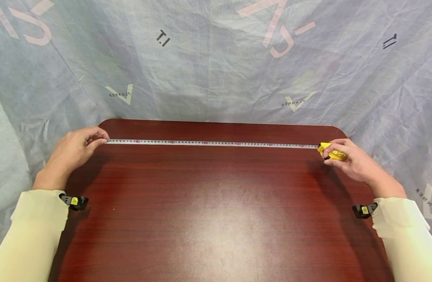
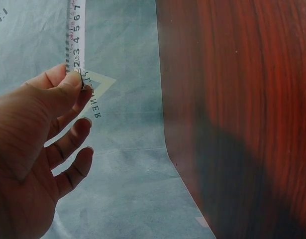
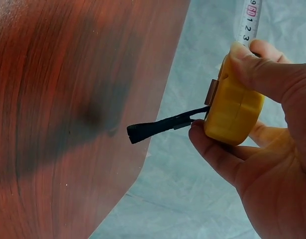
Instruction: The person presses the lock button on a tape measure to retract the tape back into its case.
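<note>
A white tape blade (image 1: 208, 143) stretches across the far part of the table between the two hands. Its free end is pinched by the left hand (image 1: 76, 150); in the left wrist view the thumb and index finger cover the tip of the blade (image 2: 76, 35), below the mark 2. The right hand (image 1: 358, 162) holds the yellow tape case (image 1: 337, 156) at the blade's other end. Seen from the right wrist, thumb and fingers grip the case (image 3: 235, 107), the blade leaves its mouth just past 60, and a black strap (image 3: 155, 128) hangs off it.
The dark red wooden table (image 1: 208, 188) has rounded far corners. Behind it and at both sides hangs a grey-blue printed sheet (image 1: 208, 58). Black wrist cameras (image 1: 78, 203) are worn at both sleeve cuffs.
</note>
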Tool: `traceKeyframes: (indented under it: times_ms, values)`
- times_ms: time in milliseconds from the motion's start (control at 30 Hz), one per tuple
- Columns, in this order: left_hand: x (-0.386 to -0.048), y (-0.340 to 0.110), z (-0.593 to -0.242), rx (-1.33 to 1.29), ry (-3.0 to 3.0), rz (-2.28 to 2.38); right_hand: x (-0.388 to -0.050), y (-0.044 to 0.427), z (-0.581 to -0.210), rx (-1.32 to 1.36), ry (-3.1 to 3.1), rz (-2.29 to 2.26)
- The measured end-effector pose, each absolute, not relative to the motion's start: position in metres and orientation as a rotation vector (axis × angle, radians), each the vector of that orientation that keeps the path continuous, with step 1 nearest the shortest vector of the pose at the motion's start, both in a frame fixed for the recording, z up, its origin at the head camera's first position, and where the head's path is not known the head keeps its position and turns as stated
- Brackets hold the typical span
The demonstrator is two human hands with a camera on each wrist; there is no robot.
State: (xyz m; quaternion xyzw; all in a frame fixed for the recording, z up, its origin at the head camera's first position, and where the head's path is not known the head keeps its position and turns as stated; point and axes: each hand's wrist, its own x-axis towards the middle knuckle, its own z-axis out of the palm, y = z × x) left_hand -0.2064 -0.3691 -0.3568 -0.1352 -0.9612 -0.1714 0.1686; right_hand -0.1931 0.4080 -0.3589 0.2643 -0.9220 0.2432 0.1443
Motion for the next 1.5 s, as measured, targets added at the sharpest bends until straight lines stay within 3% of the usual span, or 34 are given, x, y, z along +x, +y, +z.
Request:
traceKeyframes:
  times_ms: [1500]
  values:
    - [-0.2070,-0.3690,-0.3555,-0.368,-2.758,-0.472,-0.1873,0.4125,-0.3516,0.588,-2.862,0.708]
